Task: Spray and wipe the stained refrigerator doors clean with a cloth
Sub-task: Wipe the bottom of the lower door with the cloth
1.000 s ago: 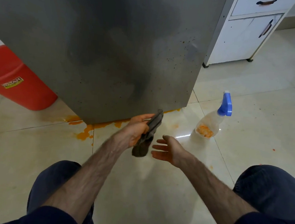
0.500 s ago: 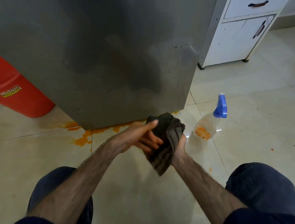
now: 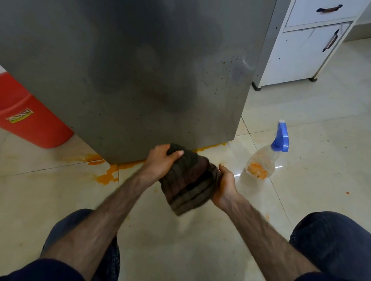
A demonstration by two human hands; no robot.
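A grey refrigerator door [image 3: 123,67] fills the upper left, dotted with small dark and orange specks near its lower right corner. Just below its bottom edge I hold a dark brown striped cloth [image 3: 189,183] spread between both hands. My left hand [image 3: 160,160] grips the cloth's upper left edge, thumb over the top. On the other side, my right hand [image 3: 226,186] grips its right edge. A clear spray bottle [image 3: 262,162] with a blue trigger head stands on the floor to the right of my hands, apart from them.
Orange spill [image 3: 107,174] lies on the tiled floor along the refrigerator's base. A red bucket [image 3: 20,114] stands at the left behind the door. At the upper right is a white cabinet [image 3: 305,45] with dark handles. My knees frame the bottom.
My right hand, open and empty a second ago, has taken hold of the cloth. The cloth, bunched in my left hand before, is now spread between both hands.
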